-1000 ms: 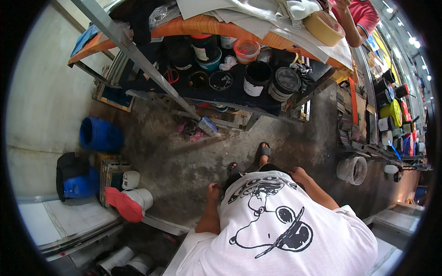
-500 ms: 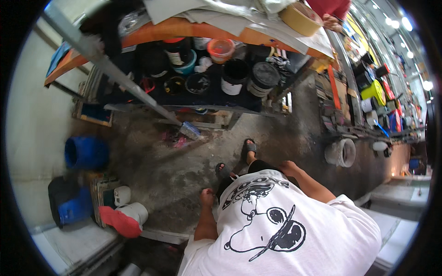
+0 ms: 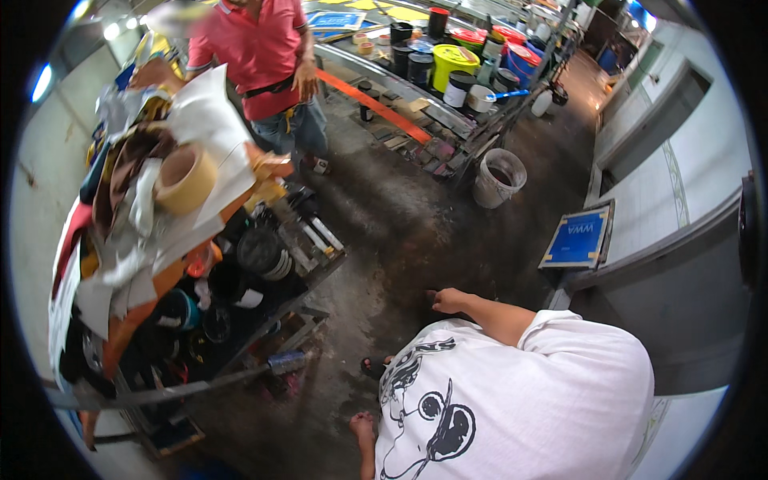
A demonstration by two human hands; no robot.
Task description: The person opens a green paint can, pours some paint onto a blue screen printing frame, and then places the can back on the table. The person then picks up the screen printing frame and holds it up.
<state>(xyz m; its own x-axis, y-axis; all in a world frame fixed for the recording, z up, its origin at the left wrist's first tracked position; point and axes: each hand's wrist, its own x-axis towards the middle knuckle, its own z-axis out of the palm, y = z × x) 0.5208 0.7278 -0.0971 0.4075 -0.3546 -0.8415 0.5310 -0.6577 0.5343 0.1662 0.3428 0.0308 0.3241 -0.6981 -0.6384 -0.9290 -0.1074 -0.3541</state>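
Bucket (image 3: 490,189) stands on the floor (image 3: 416,240) well ahead of the right hand (image 3: 450,301), which hangs released, half curled; left hand (image 3: 362,424) hangs low, loosely curled, released too; tape roll (image 3: 200,184) lies on the table (image 3: 122,338), at left.

We face further right: the workbench (image 3: 166,282) now stands left, a blue screen-printing frame (image 3: 576,240) appears right, our right hand (image 3: 451,301) swings forward.

You have a dark, stained floor (image 3: 400,240) between a cluttered, orange-edged desk (image 3: 130,330) on your left and a white wall (image 3: 652,190) on your right. Bright lamps (image 3: 40,84) glow at your upper left.
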